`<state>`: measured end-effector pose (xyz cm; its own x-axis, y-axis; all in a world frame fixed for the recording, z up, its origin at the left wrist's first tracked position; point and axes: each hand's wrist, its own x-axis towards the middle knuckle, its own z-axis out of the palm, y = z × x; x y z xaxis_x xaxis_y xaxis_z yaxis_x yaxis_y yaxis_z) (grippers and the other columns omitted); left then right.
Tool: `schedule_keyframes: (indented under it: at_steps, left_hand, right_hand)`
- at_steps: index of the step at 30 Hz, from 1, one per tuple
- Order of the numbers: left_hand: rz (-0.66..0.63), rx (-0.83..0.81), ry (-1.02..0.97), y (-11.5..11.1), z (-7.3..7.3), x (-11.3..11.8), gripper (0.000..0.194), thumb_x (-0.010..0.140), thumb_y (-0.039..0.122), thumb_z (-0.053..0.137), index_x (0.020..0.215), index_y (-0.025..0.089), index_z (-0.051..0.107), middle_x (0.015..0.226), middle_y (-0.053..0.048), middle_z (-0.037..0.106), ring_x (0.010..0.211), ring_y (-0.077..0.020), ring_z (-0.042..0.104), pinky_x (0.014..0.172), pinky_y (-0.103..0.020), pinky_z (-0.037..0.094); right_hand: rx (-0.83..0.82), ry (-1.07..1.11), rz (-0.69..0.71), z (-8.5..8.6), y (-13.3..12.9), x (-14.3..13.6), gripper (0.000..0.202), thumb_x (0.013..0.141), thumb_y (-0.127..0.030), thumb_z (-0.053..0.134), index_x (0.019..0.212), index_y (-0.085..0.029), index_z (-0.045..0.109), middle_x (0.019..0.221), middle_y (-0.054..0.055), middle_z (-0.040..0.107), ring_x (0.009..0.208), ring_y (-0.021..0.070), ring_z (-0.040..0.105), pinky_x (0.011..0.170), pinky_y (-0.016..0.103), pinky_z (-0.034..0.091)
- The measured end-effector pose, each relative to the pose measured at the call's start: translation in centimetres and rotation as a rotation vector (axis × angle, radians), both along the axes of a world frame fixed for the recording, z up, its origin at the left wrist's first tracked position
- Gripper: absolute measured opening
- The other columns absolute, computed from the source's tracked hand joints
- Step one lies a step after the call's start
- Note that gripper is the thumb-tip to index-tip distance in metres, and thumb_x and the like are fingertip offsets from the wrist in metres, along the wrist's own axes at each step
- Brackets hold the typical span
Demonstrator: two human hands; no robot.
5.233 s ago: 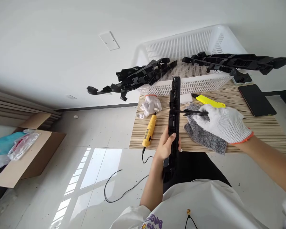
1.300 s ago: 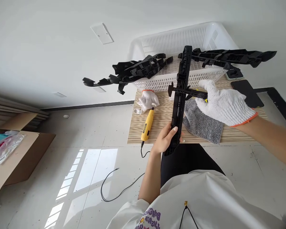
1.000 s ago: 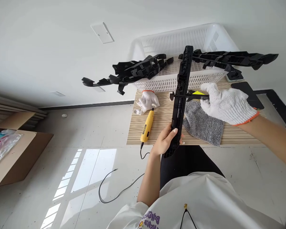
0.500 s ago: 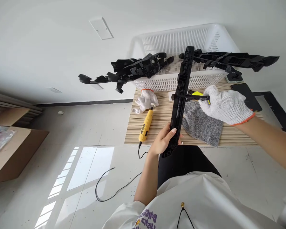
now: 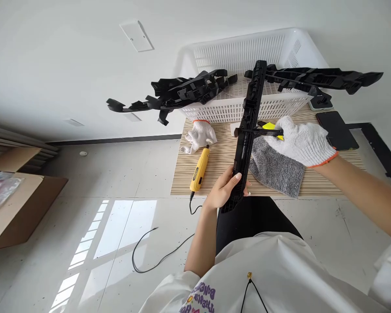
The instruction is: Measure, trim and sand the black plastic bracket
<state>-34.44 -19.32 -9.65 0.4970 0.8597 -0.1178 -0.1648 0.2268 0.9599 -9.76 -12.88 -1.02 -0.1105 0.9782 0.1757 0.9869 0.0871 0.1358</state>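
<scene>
The left hand [image 5: 224, 189] clasps the black plastic strip [image 5: 249, 114], the gloved right hand [image 5: 299, 141] the caliper [image 5: 264, 131] — best held square across, though jaw contact is hard to make out.

White wall [image 5: 68, 56], sunlit tiled floor [image 5: 114, 178]

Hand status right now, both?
Left hand: bare, closed, holding the long, narrow black plastic part near its lower end.
Right hand: in a white knit glove, closed, holding a slim black caliper across that part.
</scene>
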Motion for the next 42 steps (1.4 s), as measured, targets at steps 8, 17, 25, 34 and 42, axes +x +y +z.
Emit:
schedule_keyframes:
  at_steps: [8, 17, 25, 34, 42]
  left_hand:
    - [0.000, -0.027, -0.006, -0.08, 0.10, 0.03, 0.041, 0.101, 0.055, 0.059, 0.115, 0.017, 0.054, 0.093, -0.007, 0.075, 0.066, -0.0164, 0.070, 0.063, -0.031, 0.056]
    - [0.003, -0.023, -0.008, -0.02, 0.12, 0.04, 0.041, 0.102, 0.055, 0.058, 0.114, 0.017, 0.053, 0.093, -0.007, 0.075, 0.066, -0.0163, 0.071, 0.061, -0.030, 0.056]
    - [0.000, -0.015, -0.012, -0.03, -0.04, 0.04, 0.040, 0.102, 0.054, 0.058, 0.115, 0.017, 0.054, 0.095, -0.007, 0.075, 0.067, -0.0167, 0.071, 0.062, -0.031, 0.057]
    - [0.001, -0.009, -0.017, -0.01, 0.02, 0.08, 0.042, 0.101, 0.055, 0.058, 0.117, 0.017, 0.054, 0.092, -0.006, 0.075, 0.067, -0.0170, 0.072, 0.062, -0.032, 0.057]
    - [0.000, -0.006, -0.002, 0.02, 0.05, 0.05, 0.039, 0.102, 0.053, 0.057, 0.115, 0.017, 0.054, 0.094, -0.007, 0.076, 0.067, -0.0173, 0.072, 0.062, -0.032, 0.057]
  right_hand:
    - [0.016, 0.024, -0.004, -0.73, 0.26, 0.34, 0.076, 0.098, -0.069, 0.025, 0.124, -0.011, 0.066, 0.069, 0.014, 0.064, 0.065, 0.0254, 0.058, 0.060, 0.031, 0.025]
    - [0.013, 0.121, -0.005, -0.22, -0.19, 0.28, 0.069, 0.101, -0.061, 0.025, 0.125, -0.011, 0.066, 0.068, 0.015, 0.062, 0.065, 0.0250, 0.055, 0.063, 0.034, 0.028]
    - [0.025, 0.048, -0.004, -0.11, 0.23, 0.30, 0.060, 0.099, -0.052, 0.033, 0.123, -0.010, 0.067, 0.067, 0.013, 0.063, 0.063, 0.0242, 0.056, 0.059, 0.031, 0.022]
    - [-0.019, -0.005, 0.042, 0.16, 0.02, 0.40, 0.061, 0.101, -0.050, 0.026, 0.120, -0.013, 0.072, 0.074, 0.018, 0.069, 0.065, 0.0262, 0.058, 0.059, 0.033, 0.021]
    - [-0.010, 0.081, 0.036, -0.59, 0.15, 0.40, 0.061, 0.098, -0.051, 0.031, 0.118, -0.010, 0.071, 0.072, 0.017, 0.067, 0.065, 0.0268, 0.058, 0.061, 0.032, 0.026]
